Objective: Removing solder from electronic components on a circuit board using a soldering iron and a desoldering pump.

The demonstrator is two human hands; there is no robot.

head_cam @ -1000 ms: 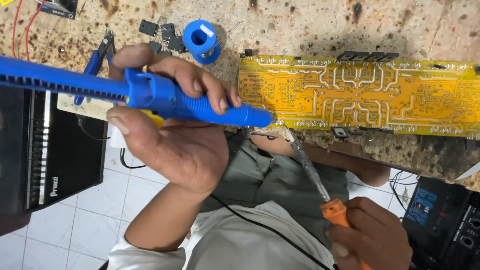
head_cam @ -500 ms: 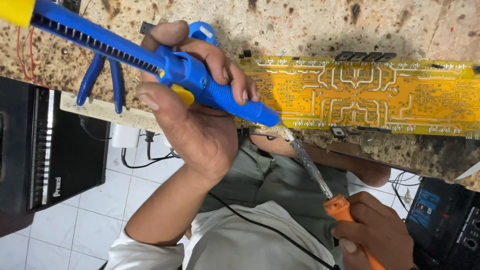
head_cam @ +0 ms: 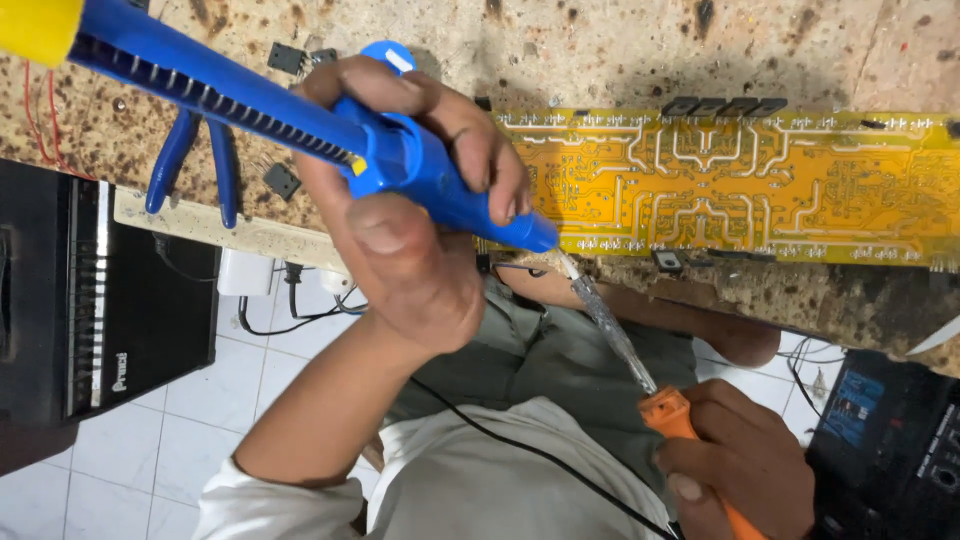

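Two hands: L point(head_cam: 415, 250) w/ desoldering pump point(head_cam: 300, 125), R point(head_cam: 740, 470) w/ soldering iron point(head_cam: 650, 385).

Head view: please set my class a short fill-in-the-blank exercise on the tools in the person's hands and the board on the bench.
1. The left hand grips a desoldering pump coloured ____.
2. The right hand holds a soldering iron by its ____ handle.
3. The long circuit board on the bench is ____ in colour.
4. Blue-handled ____ lie on the bench left of the pump.

Missing words: blue; orange; yellow; pliers
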